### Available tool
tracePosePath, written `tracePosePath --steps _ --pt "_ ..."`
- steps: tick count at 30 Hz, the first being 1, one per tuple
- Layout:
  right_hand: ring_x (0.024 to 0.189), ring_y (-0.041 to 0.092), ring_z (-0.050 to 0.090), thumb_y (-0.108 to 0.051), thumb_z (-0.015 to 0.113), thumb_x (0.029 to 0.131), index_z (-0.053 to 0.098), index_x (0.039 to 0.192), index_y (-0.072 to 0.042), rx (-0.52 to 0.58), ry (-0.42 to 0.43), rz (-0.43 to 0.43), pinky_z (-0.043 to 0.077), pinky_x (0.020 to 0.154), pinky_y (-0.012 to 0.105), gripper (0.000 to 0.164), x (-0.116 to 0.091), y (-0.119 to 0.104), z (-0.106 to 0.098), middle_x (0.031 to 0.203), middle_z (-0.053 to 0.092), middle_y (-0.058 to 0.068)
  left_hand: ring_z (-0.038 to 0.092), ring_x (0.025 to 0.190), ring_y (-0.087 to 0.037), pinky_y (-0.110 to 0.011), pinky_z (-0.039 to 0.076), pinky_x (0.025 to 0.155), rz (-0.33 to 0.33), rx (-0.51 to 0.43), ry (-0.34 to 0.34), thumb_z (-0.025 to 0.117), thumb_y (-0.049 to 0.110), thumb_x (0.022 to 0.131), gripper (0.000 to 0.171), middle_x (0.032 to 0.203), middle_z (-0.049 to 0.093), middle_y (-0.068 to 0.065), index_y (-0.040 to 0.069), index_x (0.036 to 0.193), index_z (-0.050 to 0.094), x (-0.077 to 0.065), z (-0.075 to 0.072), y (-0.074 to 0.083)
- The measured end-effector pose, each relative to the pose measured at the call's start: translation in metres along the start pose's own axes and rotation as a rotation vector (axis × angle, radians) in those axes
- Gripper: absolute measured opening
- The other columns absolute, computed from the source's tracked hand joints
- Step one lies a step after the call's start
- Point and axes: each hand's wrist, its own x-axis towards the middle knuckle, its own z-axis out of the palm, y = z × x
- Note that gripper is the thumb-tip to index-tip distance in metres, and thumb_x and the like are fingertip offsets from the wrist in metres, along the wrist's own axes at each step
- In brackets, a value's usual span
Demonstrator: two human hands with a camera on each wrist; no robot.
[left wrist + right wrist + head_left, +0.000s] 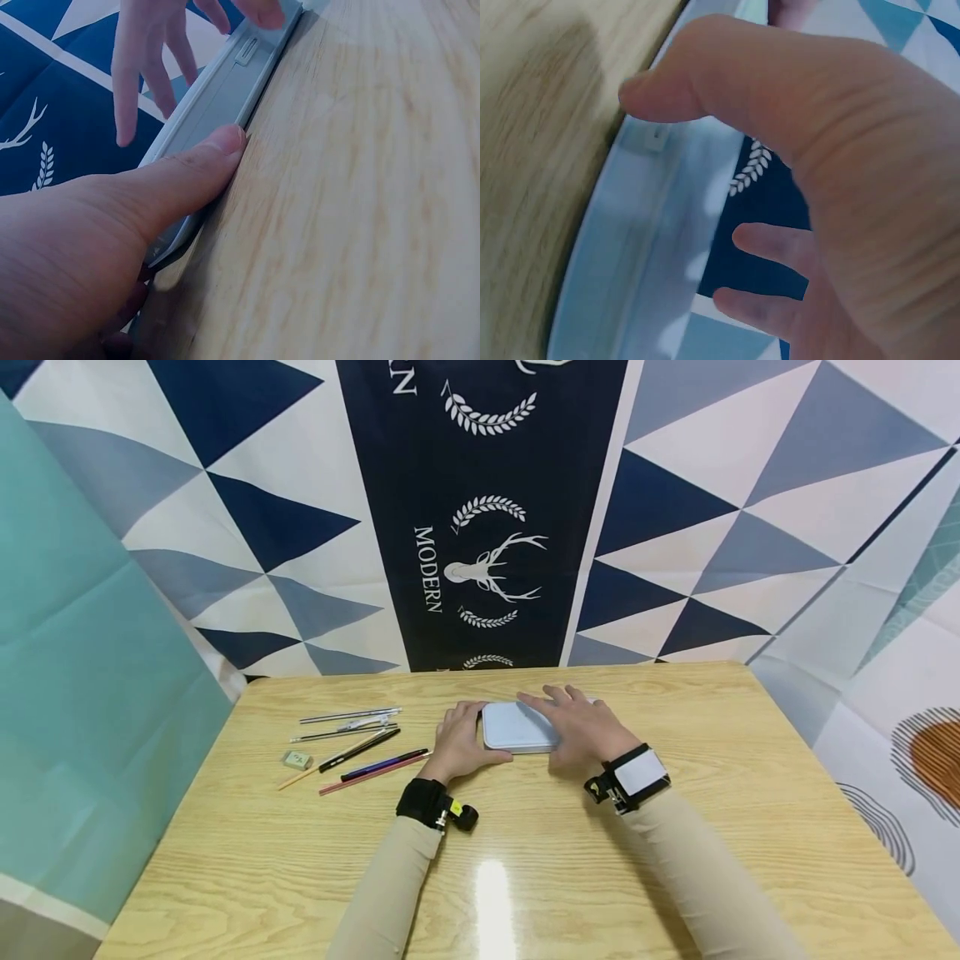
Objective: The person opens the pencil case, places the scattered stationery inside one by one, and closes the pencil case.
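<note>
A flat, pale-blue case with rounded corners (517,725) lies on the wooden table in front of both hands. My left hand (459,745) grips its left end, and in the left wrist view the thumb (199,161) presses along the case's front side (214,101). Over the right part of the case is my right hand (588,731), its fingers stretched out and spread. In the right wrist view its thumb (679,82) touches the front side of the case (622,232), near a small latch-like tab (657,136), while the visible fingertips stand apart from it.
Left of the case lie several pencils and pens, among them a black pen (360,751), a blue pen (384,765) and a red pencil (371,775). A white compass-like tool (366,722) and an eraser (297,760) are there too. Patterned cloth (487,568) hangs behind the table (570,877).
</note>
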Motion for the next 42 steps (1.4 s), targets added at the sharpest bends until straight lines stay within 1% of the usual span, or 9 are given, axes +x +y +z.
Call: tracePosePath --steps 5,8,11,17,22,29,33,37,42 --pt "0.142 0.053 0.062 -0.019 0.093 0.079 0.038 0.177 -0.025 -0.052 -0.012 0.0 0.062 0.096 0.07 0.112 0.004 -0.001 0.001 0.166 0.056 0.025 0.045 0.152 -0.039 -0.058 0.042 0.121 0.002 -0.009 -0.014 0.098 0.047 0.087 0.107 0.171 0.048 -0.017 0.012 0.172 0.043 0.001 0.001 0.002" --pt "0.132 0.048 0.066 -0.018 0.096 0.078 0.04 0.176 -0.02 -0.079 -0.014 0.002 0.064 0.091 0.065 0.113 0.007 -0.002 0.0 0.158 0.063 0.022 0.045 0.152 -0.038 -0.057 0.042 0.12 0.005 -0.003 -0.012 0.097 0.048 0.087 0.107 0.171 0.048 -0.016 0.011 0.172 0.043 0.002 0.002 0.002" --pt "0.128 0.046 0.067 -0.021 0.096 0.077 0.041 0.175 -0.015 -0.12 -0.03 0.004 0.065 0.09 0.064 0.113 0.011 -0.003 0.0 0.155 0.064 0.022 0.045 0.152 -0.039 -0.057 0.042 0.12 0.007 -0.007 -0.006 0.098 0.048 0.086 0.108 0.171 0.048 -0.016 0.011 0.172 0.043 0.003 0.003 0.001" --pt "0.134 0.048 0.067 -0.032 0.097 0.078 0.043 0.173 -0.006 -0.208 -0.05 0.009 0.067 0.094 0.062 0.113 0.019 -0.008 -0.001 0.158 0.062 0.022 0.047 0.148 -0.038 -0.055 0.043 0.117 -0.006 -0.008 0.018 0.099 0.05 0.084 0.107 0.168 0.051 -0.015 0.013 0.17 0.047 0.004 0.002 0.003" --pt "0.137 0.048 0.066 -0.032 0.097 0.078 0.045 0.17 -0.002 -0.248 -0.063 0.018 0.067 0.1 0.06 0.11 0.021 -0.018 -0.004 0.159 0.062 0.021 0.05 0.142 -0.036 -0.052 0.044 0.111 -0.016 0.002 0.045 0.099 0.052 0.083 0.105 0.163 0.055 -0.015 0.013 0.167 0.05 0.002 0.002 0.004" --pt "0.132 0.047 0.066 -0.029 0.089 0.082 0.051 0.157 0.0 -0.314 -0.109 0.084 0.067 0.099 0.058 0.089 0.029 -0.032 0.001 0.152 0.062 0.021 0.05 0.144 -0.039 -0.055 0.044 0.113 -0.007 0.003 0.053 0.098 0.049 0.085 0.102 0.164 0.054 -0.017 0.012 0.167 0.051 0.0 0.003 0.002" --pt "0.134 0.046 0.064 -0.028 0.085 0.084 0.051 0.157 0.001 -0.344 -0.139 0.128 0.066 0.101 0.057 0.086 0.034 -0.038 0.005 0.152 0.062 0.019 0.05 0.144 -0.039 -0.055 0.044 0.112 -0.011 0.008 0.056 0.098 0.05 0.085 0.102 0.164 0.055 -0.016 0.012 0.167 0.051 -0.001 0.003 0.003" --pt "0.135 0.045 0.063 -0.028 0.086 0.083 0.05 0.158 0.0 -0.34 -0.16 0.165 0.068 0.092 0.061 0.087 0.038 -0.043 0.006 0.153 0.061 0.018 0.05 0.143 -0.039 -0.054 0.044 0.111 -0.018 0.011 0.064 0.099 0.049 0.083 0.101 0.163 0.055 -0.016 0.012 0.165 0.052 -0.001 0.002 0.004" --pt "0.142 0.05 0.058 -0.03 0.086 0.084 0.044 0.163 -0.001 -0.31 -0.179 0.226 0.066 0.092 0.072 0.094 0.042 -0.047 0.01 0.159 0.056 0.019 0.052 0.142 -0.038 -0.054 0.045 0.11 -0.016 0.02 0.076 0.1 0.051 0.082 0.102 0.162 0.057 -0.016 0.013 0.164 0.054 -0.001 0.003 0.006"
